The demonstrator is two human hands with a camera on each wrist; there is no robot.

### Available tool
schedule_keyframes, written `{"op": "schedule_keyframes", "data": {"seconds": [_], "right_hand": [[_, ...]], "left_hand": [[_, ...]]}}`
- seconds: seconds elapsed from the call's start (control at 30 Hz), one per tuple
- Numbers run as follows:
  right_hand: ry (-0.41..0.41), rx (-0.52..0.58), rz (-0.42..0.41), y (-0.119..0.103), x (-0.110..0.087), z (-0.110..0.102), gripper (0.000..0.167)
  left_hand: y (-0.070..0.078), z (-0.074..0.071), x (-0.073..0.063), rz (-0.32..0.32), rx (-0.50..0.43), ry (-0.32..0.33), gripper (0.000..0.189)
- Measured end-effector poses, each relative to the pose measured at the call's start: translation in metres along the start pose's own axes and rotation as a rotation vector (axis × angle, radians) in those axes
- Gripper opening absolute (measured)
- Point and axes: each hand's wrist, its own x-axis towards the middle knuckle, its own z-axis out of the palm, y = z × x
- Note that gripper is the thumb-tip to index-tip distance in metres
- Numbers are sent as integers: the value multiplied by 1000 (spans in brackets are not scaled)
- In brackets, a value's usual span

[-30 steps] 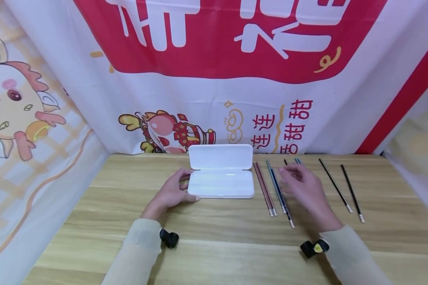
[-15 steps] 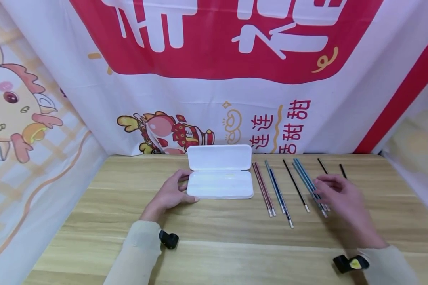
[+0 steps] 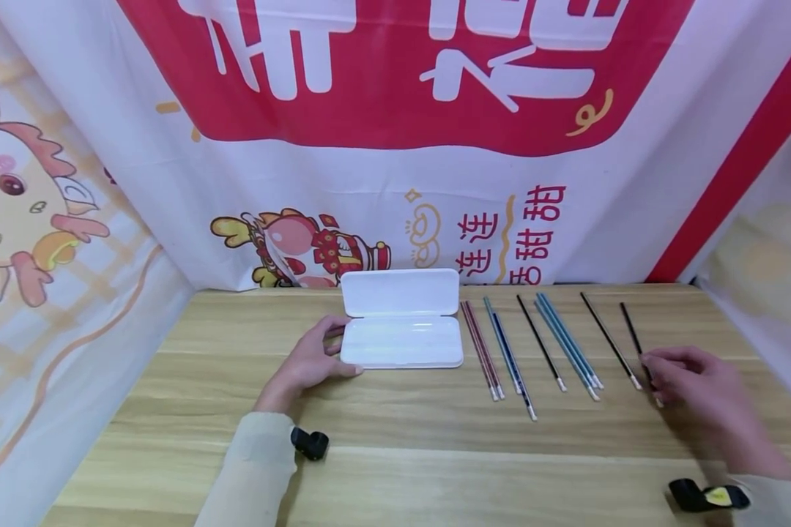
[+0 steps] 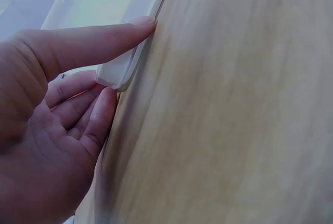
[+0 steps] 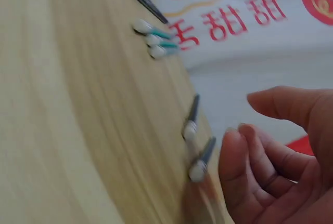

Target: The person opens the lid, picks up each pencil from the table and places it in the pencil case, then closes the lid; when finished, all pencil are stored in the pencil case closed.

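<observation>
A white pencil case (image 3: 402, 344) stands on the table with its lid (image 3: 400, 293) raised. My left hand (image 3: 311, 357) grips its left end: the thumb (image 4: 114, 39) lies along the front edge, and the fingers (image 4: 101, 117) touch the short side. Over the eraser end of the rightmost black pencil (image 3: 629, 322) hovers my right hand (image 3: 705, 384). Seen from the right wrist, its thumb and fingers are apart with no pencil between them. Just left of that pencil lies another black pencil (image 3: 606, 333).
Farther left, several blue pencils (image 3: 567, 344), a single black pencil (image 3: 539, 340), a blue pair (image 3: 510, 351) and reddish pencils (image 3: 481, 351) lie in a row, eraser ends toward me. A printed cloth (image 3: 382, 168) hangs behind the wooden table (image 3: 395, 424).
My right hand has moved right across the row, from above the blue pencils to the rightmost black one, uncovering the pencils it passed. The left hand keeps its place on the case.
</observation>
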Motion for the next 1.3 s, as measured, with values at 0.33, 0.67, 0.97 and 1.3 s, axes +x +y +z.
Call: {"op": "schedule_keyframes", "data": {"seconds": [0.33,0.67,0.97,1.3], "right_hand": [[-24,-47,72,17,9,-14,53],[-45,-164,60,14,5,-11,56],[-49,-233,57,10,4,-14,54],[-35,-266,74,11,5,-11,49]], "left_hand": [[-1,0,-2,7,-9,-6,81],[-7,3,-1,5,5,9,84],[-8,3,-3,-1,-40,12,85],[-8,3,-3,-4,-61,7,88]]}}
